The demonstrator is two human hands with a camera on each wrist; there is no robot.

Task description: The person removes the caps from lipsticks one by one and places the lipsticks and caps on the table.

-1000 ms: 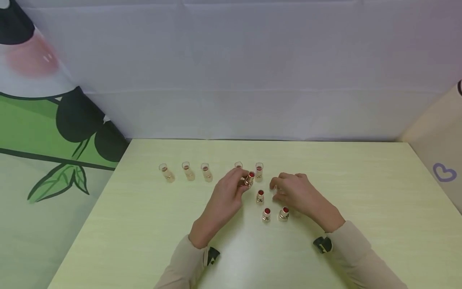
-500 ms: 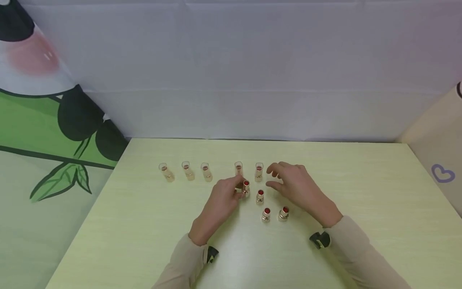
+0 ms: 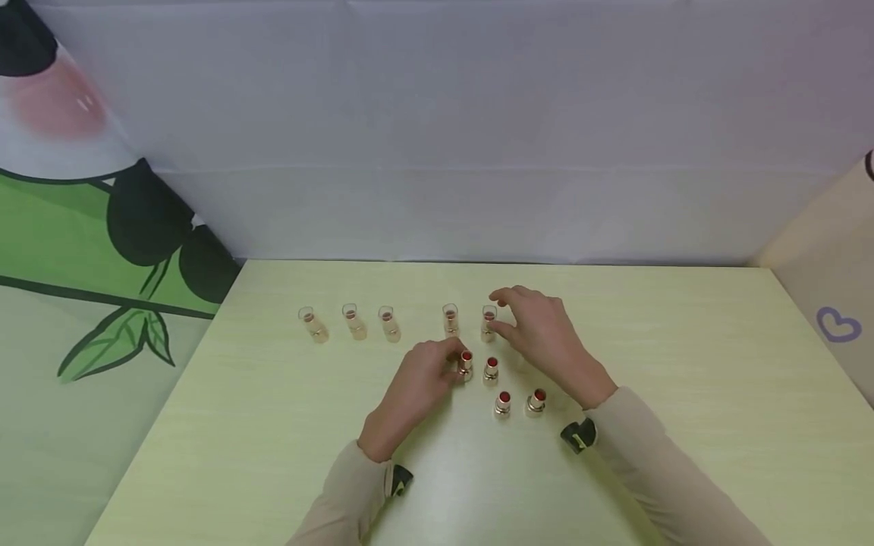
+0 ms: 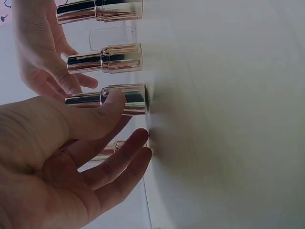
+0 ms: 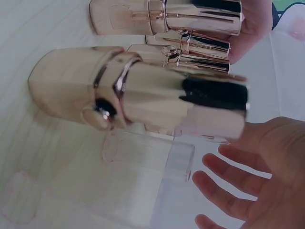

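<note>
Between thumb and fingers my left hand (image 3: pixel 419 383) pinches a gold lipstick tube (image 3: pixel 466 368) with a dark red top, upright on the table. The left wrist view shows the thumb across the tube (image 4: pixel 136 98). Uncapped beside it stand a second lipstick (image 3: pixel 491 371) and, nearer me, two more, a left one (image 3: pixel 502 406) and a right one (image 3: pixel 536 403). My right hand (image 3: pixel 542 334) has its thumb and index finger spread around the upper part of a lipstick under a clear cap (image 3: pixel 488 312). In the right wrist view the fingers (image 5: pixel 226 191) are spread; the thumb is mostly hidden.
Clear-capped lipsticks stand in a back row: one just beyond my left hand (image 3: pixel 451 322), and several further left, including the leftmost lipstick (image 3: pixel 315 327). A loose clear cap (image 5: pixel 147 152) shows below the gold tubes. Behind the pale table (image 3: pixel 655 341) hangs a white sheet (image 3: pixel 437 152).
My left hand has brought its lipstick down and toward me onto the table, left of another uncapped one. My right hand has moved left and away from me to the capped lipstick in the back row.
</note>
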